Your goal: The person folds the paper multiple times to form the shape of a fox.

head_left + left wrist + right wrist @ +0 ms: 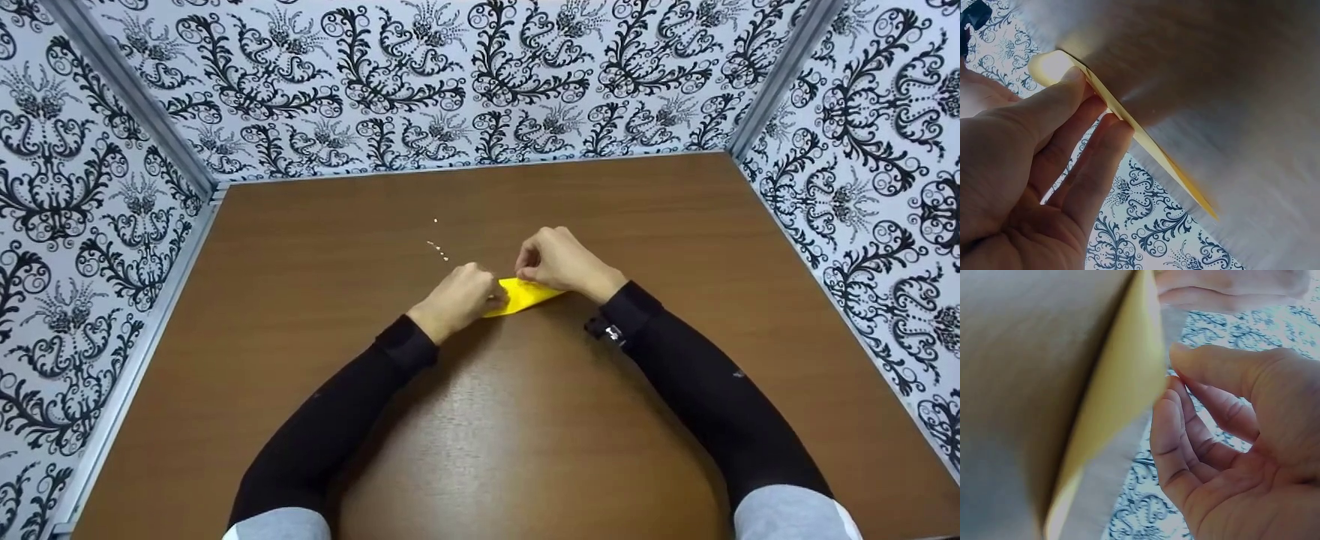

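A folded piece of yellow paper [523,295] lies slanted between the two hands, low over the brown table. My left hand [459,298] pinches its left part; in the left wrist view the thumb presses one side and the fingers [1107,135] lie against the other. At the far edge of the paper is my right hand [562,262], palm turned inward. In the right wrist view its curled fingers [1165,422] and thumb come close together right at the edge of the yellow sheet [1123,377]; I cannot tell whether they pinch anything.
Several tiny white bits [438,249] lie in a loose line on the table [337,240], beyond the left hand. Walls with black-and-white scroll patterns [420,75] and grey metal posts [784,79] enclose the table at the back and both sides.
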{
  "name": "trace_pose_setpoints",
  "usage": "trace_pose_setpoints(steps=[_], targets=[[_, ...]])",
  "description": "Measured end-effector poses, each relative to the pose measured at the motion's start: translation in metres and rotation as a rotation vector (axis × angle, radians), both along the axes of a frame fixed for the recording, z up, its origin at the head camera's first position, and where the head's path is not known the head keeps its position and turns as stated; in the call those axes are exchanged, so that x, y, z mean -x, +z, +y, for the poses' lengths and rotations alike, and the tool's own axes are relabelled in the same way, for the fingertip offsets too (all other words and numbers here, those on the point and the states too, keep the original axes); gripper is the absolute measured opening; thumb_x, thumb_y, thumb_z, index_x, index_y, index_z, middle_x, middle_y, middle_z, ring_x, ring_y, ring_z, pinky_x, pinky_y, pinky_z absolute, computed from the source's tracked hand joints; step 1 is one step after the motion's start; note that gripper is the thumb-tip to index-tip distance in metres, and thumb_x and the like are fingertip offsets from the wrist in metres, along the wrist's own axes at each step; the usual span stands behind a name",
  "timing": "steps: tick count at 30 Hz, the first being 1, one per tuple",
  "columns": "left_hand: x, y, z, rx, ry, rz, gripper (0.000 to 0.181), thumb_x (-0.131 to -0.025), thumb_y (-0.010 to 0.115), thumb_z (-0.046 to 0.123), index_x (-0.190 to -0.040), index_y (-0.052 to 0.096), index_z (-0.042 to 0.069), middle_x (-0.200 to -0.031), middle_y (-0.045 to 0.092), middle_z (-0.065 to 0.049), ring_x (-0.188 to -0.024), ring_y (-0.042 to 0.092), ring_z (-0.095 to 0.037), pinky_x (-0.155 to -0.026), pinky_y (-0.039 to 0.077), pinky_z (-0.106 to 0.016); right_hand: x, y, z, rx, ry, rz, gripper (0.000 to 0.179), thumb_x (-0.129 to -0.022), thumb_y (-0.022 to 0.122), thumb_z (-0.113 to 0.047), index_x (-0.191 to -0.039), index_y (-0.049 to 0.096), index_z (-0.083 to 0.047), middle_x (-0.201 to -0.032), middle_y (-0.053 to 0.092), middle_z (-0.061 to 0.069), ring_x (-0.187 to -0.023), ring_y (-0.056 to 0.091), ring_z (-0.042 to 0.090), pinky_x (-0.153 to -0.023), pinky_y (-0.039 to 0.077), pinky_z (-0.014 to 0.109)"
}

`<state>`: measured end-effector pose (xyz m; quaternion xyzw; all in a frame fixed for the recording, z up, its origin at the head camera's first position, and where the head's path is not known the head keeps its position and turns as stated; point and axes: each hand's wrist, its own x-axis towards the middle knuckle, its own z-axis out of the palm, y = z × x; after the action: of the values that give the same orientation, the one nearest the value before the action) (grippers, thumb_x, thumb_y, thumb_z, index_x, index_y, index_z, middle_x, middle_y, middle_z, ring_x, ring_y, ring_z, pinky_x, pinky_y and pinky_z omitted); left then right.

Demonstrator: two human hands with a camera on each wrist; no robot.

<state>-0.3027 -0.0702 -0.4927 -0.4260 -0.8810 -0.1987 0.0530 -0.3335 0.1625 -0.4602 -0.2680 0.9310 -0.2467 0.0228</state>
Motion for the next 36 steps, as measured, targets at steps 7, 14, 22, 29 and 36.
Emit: trace_pose_setpoints(steps=[7, 14, 22, 29, 36], targets=[[0.001, 0.0, 0.001, -0.007, 0.0, -0.041, 0.012, -0.101, 0.086, -0.001, -0.09, 0.089, 0.005, -0.085, 0.084, -0.01, -0.077, 0.072, -0.027, -0.08, 0.067, -0.046, -0.015, 0.004, -0.001, -0.016, 0.054, -0.072, 0.006, -0.098, 0.094, -0.014, -0.097, 0.092, -0.009, -0.093, 0.088, 0.006, -0.083, 0.073, 0.023, -0.076, 0.058, 0.033], [0.001, 0.001, 0.0, 0.055, 0.027, -0.044, 0.006, -0.1, 0.09, 0.005, -0.097, 0.093, 0.01, -0.095, 0.089, -0.006, -0.087, 0.081, -0.027, -0.084, 0.068, -0.045, -0.017, -0.011, -0.004, -0.051, 0.117, -0.06, 0.012, -0.093, 0.097, -0.015, -0.084, 0.09, -0.011, -0.083, 0.087, 0.001, -0.075, 0.069, 0.015, -0.071, 0.052, 0.029], [0.002, 0.001, -0.001, 0.023, 0.021, -0.059, 0.005, -0.098, 0.093, 0.006, -0.102, 0.094, 0.009, -0.099, 0.091, -0.005, -0.092, 0.085, -0.028, -0.088, 0.07, -0.044, -0.015, -0.015, -0.005, -0.052, 0.099, -0.087, 0.013, -0.09, 0.101, -0.02, -0.086, 0.092, -0.012, -0.084, 0.088, 0.0, -0.078, 0.068, 0.016, -0.074, 0.052, 0.031], [0.003, 0.002, -0.002, 0.008, 0.005, -0.058, 0.005, -0.096, 0.095, 0.006, -0.099, 0.094, 0.009, -0.096, 0.09, -0.007, -0.092, 0.084, -0.031, -0.088, 0.07, -0.046, -0.014, -0.014, -0.006, -0.061, 0.111, -0.099, 0.015, -0.092, 0.1, -0.019, -0.083, 0.09, -0.012, -0.079, 0.085, 0.0, -0.072, 0.063, 0.011, -0.07, 0.05, 0.027], [0.003, 0.002, -0.001, 0.023, 0.008, -0.049, 0.007, -0.094, 0.096, 0.006, -0.1, 0.094, 0.006, -0.097, 0.09, -0.008, -0.092, 0.084, -0.032, -0.089, 0.07, -0.046, -0.015, -0.017, -0.003, -0.063, 0.109, -0.098, 0.016, -0.094, 0.1, -0.021, -0.084, 0.09, -0.012, -0.08, 0.084, -0.001, -0.07, 0.06, 0.01, -0.068, 0.048, 0.027]])
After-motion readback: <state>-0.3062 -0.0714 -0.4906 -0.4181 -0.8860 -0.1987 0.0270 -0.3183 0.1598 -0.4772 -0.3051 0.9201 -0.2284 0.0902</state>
